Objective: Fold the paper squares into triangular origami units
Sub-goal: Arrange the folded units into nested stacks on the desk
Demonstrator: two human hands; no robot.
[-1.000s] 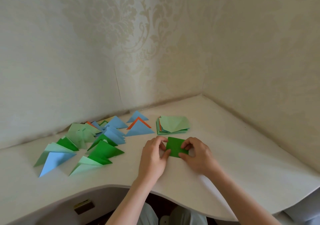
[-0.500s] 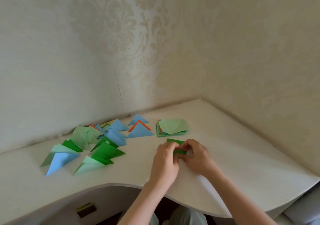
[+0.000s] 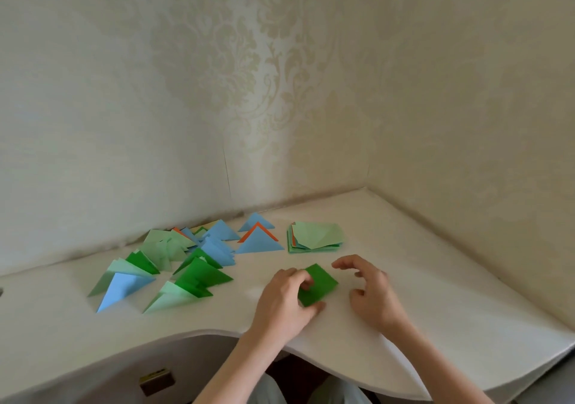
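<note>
Setting: we judge this a room in a home. Evidence we list: cream damask-patterned wallpaper [image 3: 249,61] on two walls meeting in a corner; a white curved worktop [image 3: 435,294] fitted into that corner; coloured craft paper [image 3: 317,237] laid out on it.

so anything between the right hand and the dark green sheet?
Nothing visible. The right hand hovers just right of the dark green sheet, with only bare desk between them. The left hand already holds the sheet's left side; the stack of squares sits behind.
</note>
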